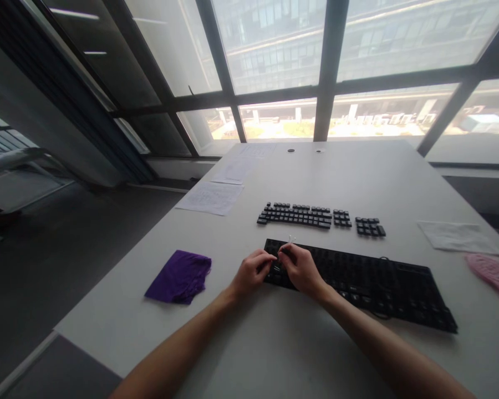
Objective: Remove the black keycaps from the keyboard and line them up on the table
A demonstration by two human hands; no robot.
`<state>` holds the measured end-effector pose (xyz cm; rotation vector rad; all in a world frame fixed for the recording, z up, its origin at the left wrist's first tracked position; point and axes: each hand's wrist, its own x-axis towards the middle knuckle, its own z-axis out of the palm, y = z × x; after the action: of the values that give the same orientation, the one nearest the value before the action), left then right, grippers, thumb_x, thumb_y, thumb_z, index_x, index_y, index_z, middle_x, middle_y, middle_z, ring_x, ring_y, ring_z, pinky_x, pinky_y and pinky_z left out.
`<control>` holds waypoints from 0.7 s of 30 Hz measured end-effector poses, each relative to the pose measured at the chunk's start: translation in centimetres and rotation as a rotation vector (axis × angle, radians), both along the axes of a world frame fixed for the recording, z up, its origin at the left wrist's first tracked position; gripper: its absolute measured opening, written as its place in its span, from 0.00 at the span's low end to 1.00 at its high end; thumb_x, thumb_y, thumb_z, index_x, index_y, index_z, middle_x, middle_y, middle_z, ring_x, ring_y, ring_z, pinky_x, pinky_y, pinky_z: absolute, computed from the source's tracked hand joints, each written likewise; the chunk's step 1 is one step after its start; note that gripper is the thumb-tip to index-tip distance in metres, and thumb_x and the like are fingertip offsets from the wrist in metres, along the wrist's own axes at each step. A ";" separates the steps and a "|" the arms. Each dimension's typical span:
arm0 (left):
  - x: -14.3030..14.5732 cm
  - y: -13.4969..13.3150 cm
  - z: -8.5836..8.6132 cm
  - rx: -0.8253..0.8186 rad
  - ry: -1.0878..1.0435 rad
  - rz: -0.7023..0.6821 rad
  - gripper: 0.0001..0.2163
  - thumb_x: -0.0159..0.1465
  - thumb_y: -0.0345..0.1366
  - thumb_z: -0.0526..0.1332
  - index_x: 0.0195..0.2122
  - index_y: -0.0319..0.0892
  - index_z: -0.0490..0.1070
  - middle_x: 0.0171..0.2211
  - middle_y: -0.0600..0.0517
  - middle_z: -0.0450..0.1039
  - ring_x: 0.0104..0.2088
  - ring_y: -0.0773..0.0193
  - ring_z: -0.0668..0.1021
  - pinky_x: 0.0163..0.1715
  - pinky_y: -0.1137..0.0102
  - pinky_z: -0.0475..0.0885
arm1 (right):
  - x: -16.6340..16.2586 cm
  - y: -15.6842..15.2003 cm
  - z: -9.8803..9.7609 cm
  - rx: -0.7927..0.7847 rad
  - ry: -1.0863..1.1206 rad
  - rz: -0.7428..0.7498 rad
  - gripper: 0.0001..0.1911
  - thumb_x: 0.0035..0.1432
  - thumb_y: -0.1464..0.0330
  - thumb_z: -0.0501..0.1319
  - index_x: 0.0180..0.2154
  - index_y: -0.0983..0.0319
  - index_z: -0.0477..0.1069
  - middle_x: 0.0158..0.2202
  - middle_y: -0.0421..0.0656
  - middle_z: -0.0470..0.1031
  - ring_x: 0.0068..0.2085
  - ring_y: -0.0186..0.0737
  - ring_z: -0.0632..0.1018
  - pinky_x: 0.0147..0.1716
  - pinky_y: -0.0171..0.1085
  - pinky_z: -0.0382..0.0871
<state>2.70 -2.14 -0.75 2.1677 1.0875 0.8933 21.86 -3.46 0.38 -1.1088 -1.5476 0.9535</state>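
Observation:
A black keyboard (370, 277) lies at a slant on the table, and many of its key positions look bare of keycaps. Over its left end my left hand (253, 270) has thumb and fingers pinched together. My right hand (301, 269) is also closed in a pinch, its fingertips almost meeting those of the left. Whatever the fingertips hold is too small and hidden to make out. Behind the keyboard, loose black keycaps (295, 215) are laid out in keyboard order, with a number-pad group (370, 227) on the right. Small white bits (291, 239) show just beyond my right hand.
A folded purple cloth (178, 277) rests on the white table (216, 354) to the left. Printed papers (212, 197) lie along the left edge. At the right are a whitish flat packet (457, 236) and a pink brush-like object (493, 272). Windows stand behind.

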 end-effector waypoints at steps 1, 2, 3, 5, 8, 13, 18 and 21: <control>0.0 0.1 -0.2 0.001 -0.001 -0.017 0.09 0.68 0.31 0.56 0.43 0.43 0.76 0.37 0.49 0.74 0.38 0.64 0.76 0.40 0.69 0.72 | 0.0 0.0 0.0 0.009 -0.002 -0.004 0.08 0.64 0.66 0.58 0.35 0.62 0.73 0.28 0.41 0.75 0.29 0.37 0.74 0.31 0.33 0.67; 0.1 0.2 -0.3 0.004 -0.002 -0.028 0.09 0.67 0.31 0.57 0.43 0.43 0.76 0.37 0.49 0.74 0.39 0.63 0.76 0.41 0.69 0.72 | 0.0 -0.1 0.0 0.020 -0.004 -0.009 0.08 0.64 0.67 0.58 0.34 0.62 0.73 0.28 0.41 0.75 0.29 0.37 0.74 0.31 0.33 0.67; 0.1 0.4 -0.4 0.007 -0.001 -0.034 0.09 0.67 0.31 0.57 0.42 0.43 0.77 0.37 0.49 0.74 0.39 0.63 0.76 0.42 0.68 0.72 | 0.1 -0.1 -0.1 0.034 -0.010 -0.013 0.08 0.65 0.67 0.58 0.34 0.62 0.73 0.29 0.41 0.75 0.30 0.38 0.74 0.32 0.34 0.67; 0.1 0.7 -0.4 0.012 0.005 -0.038 0.09 0.67 0.31 0.57 0.41 0.43 0.77 0.37 0.49 0.75 0.39 0.62 0.77 0.42 0.67 0.72 | 0.1 -0.1 -0.1 0.064 -0.028 -0.012 0.08 0.65 0.68 0.58 0.34 0.62 0.73 0.30 0.42 0.75 0.32 0.38 0.75 0.34 0.34 0.67; 0.0 0.7 -0.4 0.011 0.014 -0.045 0.08 0.67 0.32 0.57 0.41 0.43 0.77 0.37 0.48 0.75 0.40 0.61 0.77 0.43 0.67 0.72 | 0.0 0.0 -0.1 0.078 -0.063 0.016 0.08 0.65 0.71 0.57 0.34 0.62 0.73 0.31 0.42 0.76 0.33 0.39 0.76 0.36 0.35 0.67; -0.1 0.7 -0.5 0.000 0.030 -0.057 0.08 0.67 0.32 0.56 0.40 0.42 0.76 0.37 0.48 0.74 0.39 0.62 0.76 0.42 0.67 0.72 | -0.2 -0.1 -0.3 0.118 -0.133 0.081 0.08 0.65 0.72 0.57 0.34 0.62 0.73 0.32 0.42 0.76 0.33 0.39 0.75 0.36 0.36 0.67; -0.1 0.3 -0.1 0.023 0.035 -0.096 0.07 0.65 0.32 0.57 0.38 0.41 0.75 0.38 0.48 0.73 0.41 0.60 0.75 0.44 0.65 0.71 | -0.5 -1.0 -0.5 0.279 -0.359 0.129 0.09 0.67 0.72 0.55 0.37 0.61 0.72 0.33 0.44 0.72 0.34 0.39 0.73 0.35 0.35 0.66; -0.2 0.0 0.5 0.043 0.077 -0.154 0.06 0.63 0.32 0.59 0.38 0.42 0.75 0.39 0.47 0.73 0.42 0.58 0.74 0.46 0.64 0.71 | -0.6 -1.4 -0.5 0.402 -0.537 0.130 0.09 0.67 0.72 0.54 0.38 0.61 0.73 0.32 0.44 0.71 0.34 0.40 0.72 0.36 0.37 0.64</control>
<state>2.53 -2.16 -0.26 2.3029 0.9298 0.7760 21.26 -4.87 -0.09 -1.0237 -2.1533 0.4001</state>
